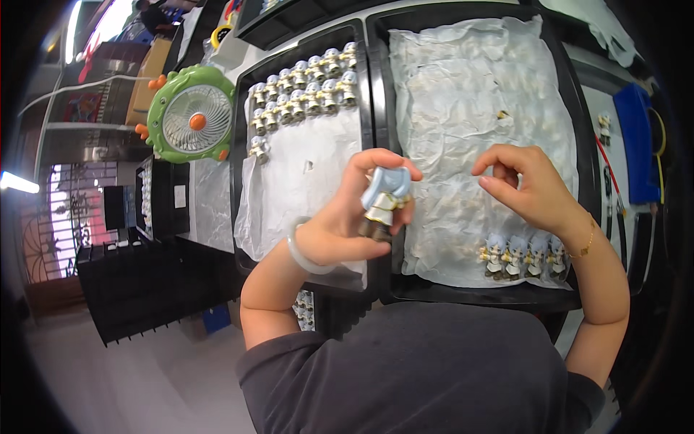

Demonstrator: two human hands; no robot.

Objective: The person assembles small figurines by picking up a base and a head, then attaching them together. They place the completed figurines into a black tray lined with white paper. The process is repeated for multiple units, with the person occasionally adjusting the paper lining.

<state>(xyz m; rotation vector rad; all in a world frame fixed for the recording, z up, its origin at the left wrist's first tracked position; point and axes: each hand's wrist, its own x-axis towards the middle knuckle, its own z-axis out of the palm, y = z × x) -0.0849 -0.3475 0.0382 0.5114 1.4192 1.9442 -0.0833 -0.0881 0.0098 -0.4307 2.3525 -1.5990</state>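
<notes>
My left hand [334, 226] is closed around a small painted figurine [383, 206] with pale blue hair, a white and gold outfit and a brown base. It is held slightly tilted above the rim between two black trays. To its right, my right hand [533, 189] hovers over the paper-lined right tray [560, 43]. Its thumb and index finger are drawn into a pinch; whatever may be between the tips is too small to make out. Several similar figurines [515, 254] stand at that tray's near right corner. More figurines [298, 94] fill rows in the far part of the left tray [242, 94].
A green animal-shaped fan [191, 116] stands left of the left tray. A small brown-yellow piece [503, 114] lies on the right tray's paper. Farther right are a blue bin [636, 145], a red stick-like tool [606, 163] and another figurine [604, 129].
</notes>
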